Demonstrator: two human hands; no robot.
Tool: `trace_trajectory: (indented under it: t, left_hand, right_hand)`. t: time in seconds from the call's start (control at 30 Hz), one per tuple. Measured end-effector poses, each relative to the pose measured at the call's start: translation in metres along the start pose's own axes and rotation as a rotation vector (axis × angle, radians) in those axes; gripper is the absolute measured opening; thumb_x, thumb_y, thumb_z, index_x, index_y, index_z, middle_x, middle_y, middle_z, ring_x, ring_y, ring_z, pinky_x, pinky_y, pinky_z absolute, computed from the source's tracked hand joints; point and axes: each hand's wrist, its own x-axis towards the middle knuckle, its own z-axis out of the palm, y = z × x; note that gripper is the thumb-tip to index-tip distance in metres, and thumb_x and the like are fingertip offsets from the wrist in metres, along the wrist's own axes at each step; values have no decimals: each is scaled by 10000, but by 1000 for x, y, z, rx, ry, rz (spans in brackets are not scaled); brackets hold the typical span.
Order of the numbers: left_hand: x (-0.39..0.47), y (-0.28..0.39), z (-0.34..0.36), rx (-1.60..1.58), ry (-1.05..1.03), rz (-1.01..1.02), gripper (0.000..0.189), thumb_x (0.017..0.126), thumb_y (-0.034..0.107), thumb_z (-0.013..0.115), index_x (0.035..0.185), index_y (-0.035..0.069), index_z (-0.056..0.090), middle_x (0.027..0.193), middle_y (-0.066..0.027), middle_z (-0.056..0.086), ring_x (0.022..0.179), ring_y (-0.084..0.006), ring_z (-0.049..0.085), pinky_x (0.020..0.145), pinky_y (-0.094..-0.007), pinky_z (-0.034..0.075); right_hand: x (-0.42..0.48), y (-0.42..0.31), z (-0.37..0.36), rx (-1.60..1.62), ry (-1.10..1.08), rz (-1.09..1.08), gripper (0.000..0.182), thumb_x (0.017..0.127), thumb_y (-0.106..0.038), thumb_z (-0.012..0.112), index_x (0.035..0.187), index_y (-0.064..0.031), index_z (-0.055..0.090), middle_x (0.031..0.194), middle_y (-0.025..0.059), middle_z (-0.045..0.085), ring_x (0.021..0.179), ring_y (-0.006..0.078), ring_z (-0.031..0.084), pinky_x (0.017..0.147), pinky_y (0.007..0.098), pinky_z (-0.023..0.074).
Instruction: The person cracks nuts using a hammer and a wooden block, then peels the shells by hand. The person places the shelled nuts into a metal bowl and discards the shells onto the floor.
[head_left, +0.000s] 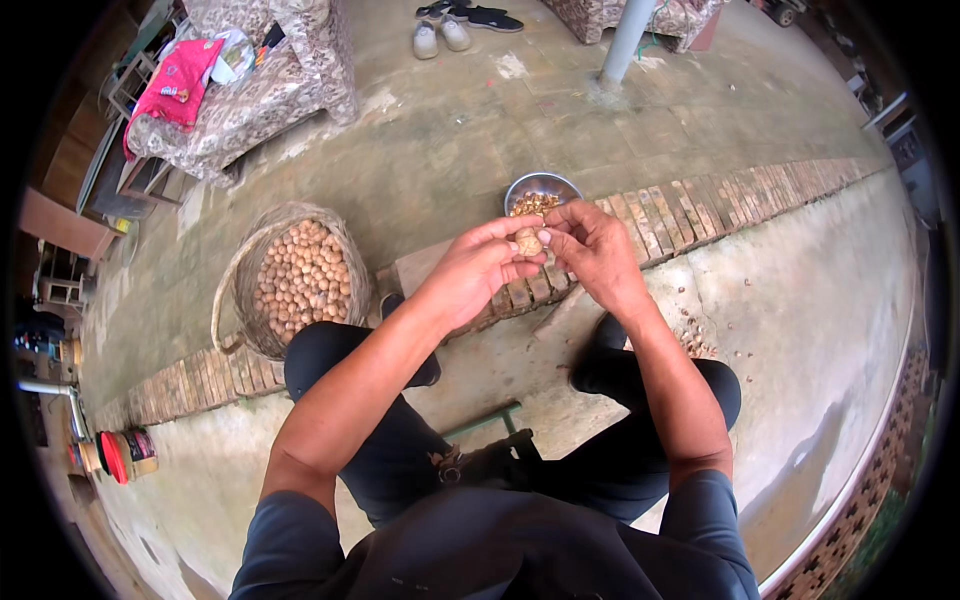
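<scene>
A whole-looking walnut (529, 241) is held up between both hands, in front of my knees. My left hand (491, 259) grips it from the left, palm partly turned up. The thumb and fingertips of my right hand (589, 244) meet at its right side. Just beyond the hands stands a metal bowl (543, 178) with walnut kernels (534, 203) in it, its near part hidden by my fingers. Beside my left knee, a wicker basket (352, 259) with a curved handle contains many walnuts (304, 277).
A brick edging (675, 217) crosses the concrete floor. Shell pieces (694, 337) lie scattered right of my right leg. A flowered sofa (247, 105) stands at the upper left, shoes (454, 34) and a post (628, 41) farther off. Buckets (127, 456) are at the left.
</scene>
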Motion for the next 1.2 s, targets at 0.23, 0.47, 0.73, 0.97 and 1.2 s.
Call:
trace_trajectory:
  t: [0.23, 0.47, 0.73, 0.97, 1.2]
  left_hand:
    - [7, -16, 23, 180, 56, 54, 443, 994, -13, 443, 1427, -78, 512, 1288, -146, 646, 1131, -206, 657, 1003, -359, 542]
    - [16, -33, 30, 182, 42, 92, 459, 1002, -16, 428, 1452, -82, 490, 1319, -151, 633, 1174, -211, 641, 1039, -377, 525]
    - [15, -39, 31, 308, 43, 111, 452, 1020, 22, 480, 1459, -84, 476, 1339, -143, 620, 1205, -197, 618, 1066, -365, 502]
    - [16, -41, 30, 227, 88, 60, 426, 1013, 49, 533, 1421, -69, 507, 1256, -110, 641, 1133, -165, 628, 1027, -337, 499]
    - [17, -45, 34, 219, 133, 71, 361, 1012, 40, 535, 1357, -63, 565, 1179, -86, 667, 1054, -140, 635, 971, -313, 512]
  right_hand:
    - [-18, -4, -17, 202, -42, 242, 144, 955, -101, 711, 1000, 34, 690, 781, 55, 681, 632, 95, 621, 563, 263, 511]
    - [-26, 10, -24, 303, 0, 251, 147, 978, -121, 689, 1039, 12, 686, 811, 54, 701, 642, 100, 635, 581, 246, 518]
    - [-26, 14, -23, 264, -19, 296, 125, 978, -70, 667, 1049, 32, 677, 845, 72, 708, 692, 121, 662, 623, 264, 546]
    - [-28, 15, -20, 381, 24, 317, 116, 947, -11, 656, 1051, 40, 661, 863, 89, 702, 722, 129, 678, 636, 260, 558]
    - [-30, 24, -13, 429, 66, 288, 157, 902, 51, 594, 1055, 40, 626, 892, 101, 695, 746, 144, 699, 659, 265, 584]
